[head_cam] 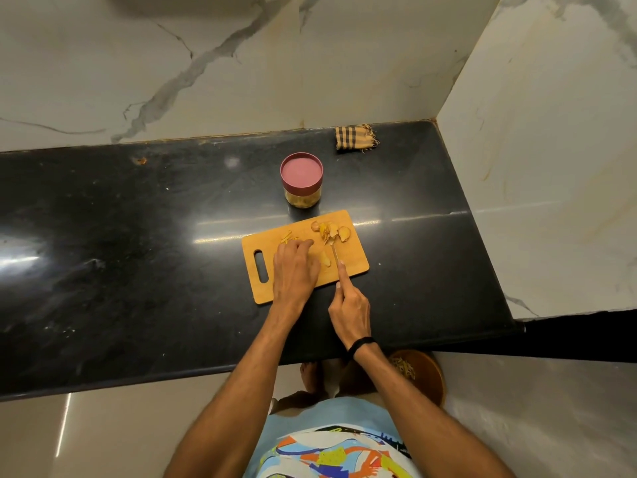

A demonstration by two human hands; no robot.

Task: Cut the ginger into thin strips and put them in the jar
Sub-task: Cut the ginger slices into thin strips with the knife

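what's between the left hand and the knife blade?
One pale ginger piece lies on the cutting board between the left hand and the knife blade, seen in the head view.

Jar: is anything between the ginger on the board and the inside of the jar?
Yes. The pink lid sits on the jar, closing it. The jar stands just behind the board, and nothing lies on the counter between them.

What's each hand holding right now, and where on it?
Right hand grips the knife at its handle end, forefinger along the blade. Left hand covers ginger strips; grip unclear.
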